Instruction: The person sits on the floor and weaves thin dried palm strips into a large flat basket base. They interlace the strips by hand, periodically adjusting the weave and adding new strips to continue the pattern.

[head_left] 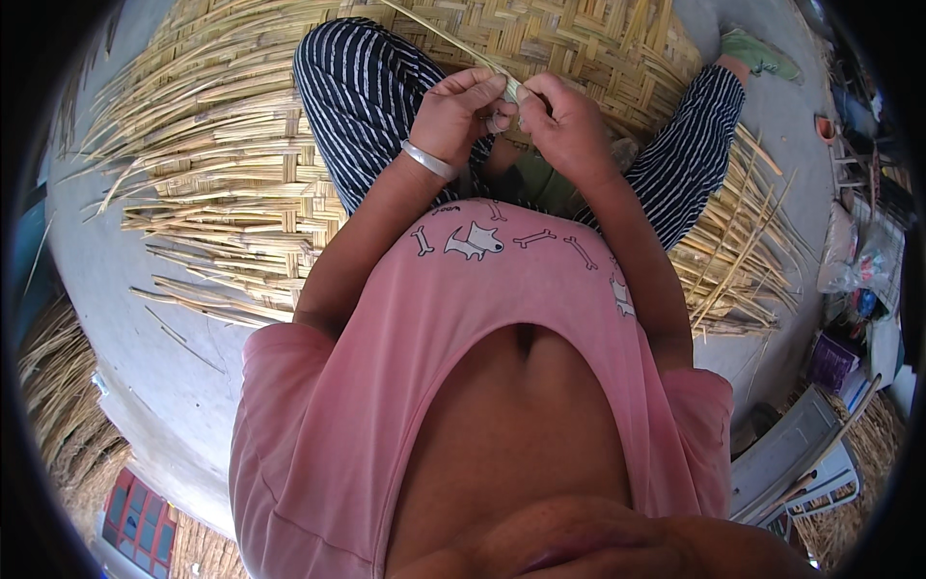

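A thin pale reed strip [449, 37] runs down from the top edge into my hands. Over my lap, my left hand [461, 108] pinches it between thumb and fingers, a silver bangle on that wrist. Close beside it, my right hand [564, 125] is closed on the same strip, thumb and forefinger at its end. The two hands almost touch, and a short flattened piece of the strip shows between them. Beneath my legs spreads a large woven reed mat [569, 43], its loose reed ends fanning out to the left and right.
Grey concrete floor [106, 241] surrounds the mat. A green shoe [762, 55] is at the upper right. Along the right side are plastic bags [863, 261], a purple box [831, 362] and a white plastic crate [828, 487]. Bundled reeds [63, 396] lie at the lower left.
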Action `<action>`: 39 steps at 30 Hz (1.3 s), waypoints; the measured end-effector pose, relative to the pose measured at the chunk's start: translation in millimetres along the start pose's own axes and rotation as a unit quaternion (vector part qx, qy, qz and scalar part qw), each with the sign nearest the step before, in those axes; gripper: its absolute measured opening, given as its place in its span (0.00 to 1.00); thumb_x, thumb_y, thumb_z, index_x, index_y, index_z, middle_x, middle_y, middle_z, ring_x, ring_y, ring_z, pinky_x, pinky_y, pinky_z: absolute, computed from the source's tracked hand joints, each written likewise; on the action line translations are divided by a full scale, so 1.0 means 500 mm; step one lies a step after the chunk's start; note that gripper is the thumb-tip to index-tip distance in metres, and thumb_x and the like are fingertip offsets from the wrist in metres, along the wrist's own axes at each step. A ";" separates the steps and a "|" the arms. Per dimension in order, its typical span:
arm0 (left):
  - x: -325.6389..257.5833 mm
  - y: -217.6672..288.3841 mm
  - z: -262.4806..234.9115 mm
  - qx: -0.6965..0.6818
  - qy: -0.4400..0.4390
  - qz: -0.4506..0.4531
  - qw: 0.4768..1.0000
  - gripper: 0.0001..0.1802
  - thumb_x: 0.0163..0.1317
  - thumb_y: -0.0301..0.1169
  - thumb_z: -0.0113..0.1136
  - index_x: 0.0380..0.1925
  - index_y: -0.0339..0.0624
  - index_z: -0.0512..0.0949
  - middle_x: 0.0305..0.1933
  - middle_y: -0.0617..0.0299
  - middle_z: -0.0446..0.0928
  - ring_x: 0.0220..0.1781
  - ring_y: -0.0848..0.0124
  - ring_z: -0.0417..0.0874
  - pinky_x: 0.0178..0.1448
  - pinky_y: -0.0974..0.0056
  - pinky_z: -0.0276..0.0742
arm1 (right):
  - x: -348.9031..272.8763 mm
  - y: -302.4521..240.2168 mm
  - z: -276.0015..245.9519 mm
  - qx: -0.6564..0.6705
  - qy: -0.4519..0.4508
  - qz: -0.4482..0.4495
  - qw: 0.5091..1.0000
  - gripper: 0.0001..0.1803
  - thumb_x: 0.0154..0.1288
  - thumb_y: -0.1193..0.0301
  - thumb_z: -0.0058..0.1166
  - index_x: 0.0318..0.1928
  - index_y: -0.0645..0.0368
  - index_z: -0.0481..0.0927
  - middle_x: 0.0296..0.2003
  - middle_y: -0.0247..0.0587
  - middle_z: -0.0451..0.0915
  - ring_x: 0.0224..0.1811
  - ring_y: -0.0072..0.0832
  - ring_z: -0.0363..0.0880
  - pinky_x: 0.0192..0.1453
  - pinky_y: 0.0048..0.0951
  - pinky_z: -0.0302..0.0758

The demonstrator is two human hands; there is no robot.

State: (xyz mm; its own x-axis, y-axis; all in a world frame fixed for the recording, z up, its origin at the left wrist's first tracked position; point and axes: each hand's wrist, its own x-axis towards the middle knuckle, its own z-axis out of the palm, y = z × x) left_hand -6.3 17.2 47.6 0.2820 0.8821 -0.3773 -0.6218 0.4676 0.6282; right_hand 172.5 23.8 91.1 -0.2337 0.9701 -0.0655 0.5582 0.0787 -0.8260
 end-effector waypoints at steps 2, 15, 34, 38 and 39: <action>-0.001 0.002 0.000 -0.019 0.000 -0.011 1.000 0.10 0.75 0.30 0.56 0.49 0.39 0.82 0.42 0.62 0.85 0.42 0.71 0.86 0.47 0.63 0.82 | 0.001 -0.003 -0.001 -0.046 0.008 -0.050 0.998 0.07 0.72 0.68 0.57 0.44 0.58 0.80 0.26 0.49 0.79 0.25 0.41 0.78 0.34 0.36 0.77; -0.003 -0.001 -0.001 -0.048 0.046 0.038 0.997 0.14 0.77 0.35 0.50 0.47 0.38 0.80 0.41 0.60 0.82 0.43 0.69 0.84 0.47 0.61 0.82 | -0.017 -0.016 0.008 -0.095 -0.030 -0.028 0.995 0.07 0.69 0.63 0.56 0.42 0.51 0.79 0.29 0.49 0.84 0.33 0.53 0.83 0.36 0.50 0.77; 0.000 0.034 0.007 0.080 0.156 0.137 0.975 0.12 0.75 0.34 0.53 0.46 0.39 0.82 0.45 0.60 0.85 0.45 0.72 0.85 0.47 0.64 0.83 | -0.083 0.000 -0.034 0.042 -0.105 0.055 0.992 0.06 0.73 0.71 0.55 0.41 0.62 0.78 0.25 0.41 0.81 0.26 0.30 0.80 0.34 0.34 0.75; 0.007 0.059 -0.014 0.043 0.152 0.155 0.975 0.11 0.75 0.34 0.53 0.44 0.40 0.81 0.44 0.58 0.85 0.45 0.68 0.86 0.48 0.62 0.82 | -0.108 0.010 -0.041 0.056 -0.126 0.075 0.988 0.07 0.73 0.71 0.54 0.40 0.62 0.78 0.25 0.41 0.81 0.26 0.30 0.80 0.34 0.35 0.75; 0.008 0.064 -0.021 0.034 0.149 0.159 0.975 0.11 0.75 0.34 0.53 0.44 0.41 0.81 0.44 0.57 0.85 0.45 0.68 0.86 0.48 0.62 0.82 | -0.114 0.015 -0.042 0.066 -0.132 0.088 0.985 0.06 0.73 0.71 0.54 0.41 0.62 0.78 0.25 0.41 0.81 0.26 0.30 0.80 0.34 0.35 0.75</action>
State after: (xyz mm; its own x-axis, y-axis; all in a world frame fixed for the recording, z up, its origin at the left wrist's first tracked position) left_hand -32.4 35.1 59.0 -0.1479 0.9319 -0.3311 -0.5898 0.1856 0.7860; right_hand 206.8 -26.1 100.6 -0.3509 0.8711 -0.3437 0.5038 -0.1338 -0.8534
